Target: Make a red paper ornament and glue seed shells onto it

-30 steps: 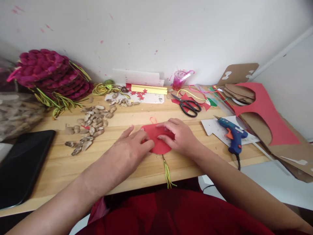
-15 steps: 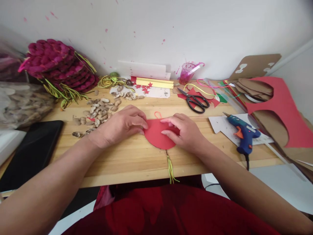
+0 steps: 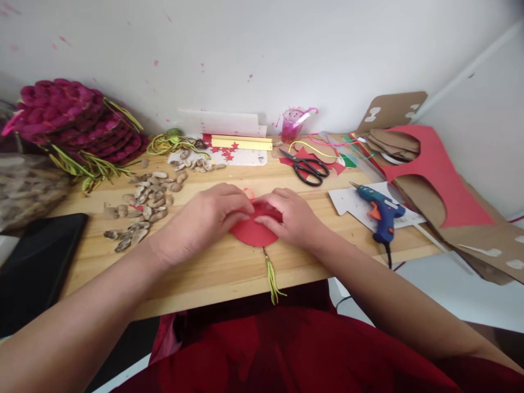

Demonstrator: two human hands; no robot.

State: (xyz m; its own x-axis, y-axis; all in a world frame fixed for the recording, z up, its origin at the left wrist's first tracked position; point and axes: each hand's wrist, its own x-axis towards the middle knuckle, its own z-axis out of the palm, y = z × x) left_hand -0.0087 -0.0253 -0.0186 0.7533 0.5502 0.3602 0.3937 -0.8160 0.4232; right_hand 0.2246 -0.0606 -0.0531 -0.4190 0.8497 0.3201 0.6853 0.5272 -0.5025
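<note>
A red paper disc [image 3: 254, 233] lies on the wooden table [image 3: 213, 267], with a small loop at its far edge and a yellow-green tassel [image 3: 271, 278] hanging over the table's front edge. My left hand [image 3: 200, 221] rests on the disc's left side, fingers curled and pressing its upper edge. My right hand [image 3: 289, 215] covers the right side, fingertips pinched on the red paper next to the left hand's fingers. The upper half of the disc is hidden under both hands.
Several seeds [image 3: 147, 199] are scattered at the left, beside a magenta ornament stack [image 3: 77, 123] and a black tablet [image 3: 33, 267]. Scissors [image 3: 307, 166], a blue glue gun [image 3: 380, 210], a pink cup [image 3: 292, 124] and red and brown cardboard sheets [image 3: 442, 185] are at the right.
My left hand slid from flat on the table beside the disc up onto it, and its fingers curled. Both hands' fingertips have come together over the disc's upper part.
</note>
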